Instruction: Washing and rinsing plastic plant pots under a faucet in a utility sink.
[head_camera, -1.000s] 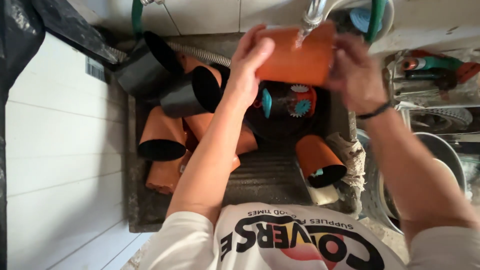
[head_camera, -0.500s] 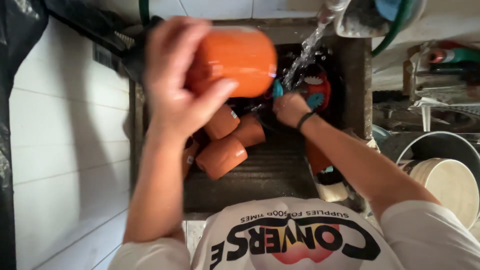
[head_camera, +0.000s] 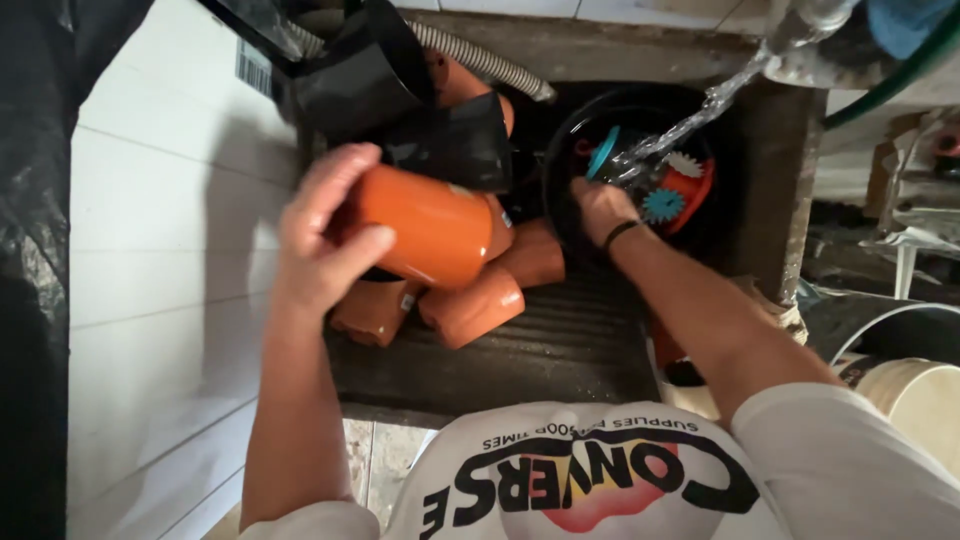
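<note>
Orange plastic fills the middle of the frame: the left hand (head_camera: 325, 235) wraps its fingers and thumb around the closed end of an orange pot (head_camera: 430, 225), holding it on its side above a heap of other orange pots (head_camera: 470, 300) that lie tumbled on the ribbed slope of a stone sink (head_camera: 560, 350). The held pot looks smooth, glossy and wet, free of visible dirt on the side that shows, so it seems already rinsed; its mouth faces away to the right and cannot be seen. The right hand (head_camera: 597, 205), a dark band at its wrist, reaches into a black basin (head_camera: 560, 150) at the upper centre, where a stream of water (head_camera: 690, 125) falls slantwise from a tap at the upper right; whether its fingers grip anything there cannot be told, as the splash and the basin's dark hollow hide them. Small toy-like pieces in teal, red and white (head_camera: 675, 190) lie in that basin beside the hand. Black pots (head_camera: 370, 70) are stacked at the upper left, near a ribbed grey hose (head_camera: 480, 60). Judging by the pile, several pots remain to be handled, and the water is running. A white paneled surface (head_camera: 170, 250) covers the left of the frame.
</note>
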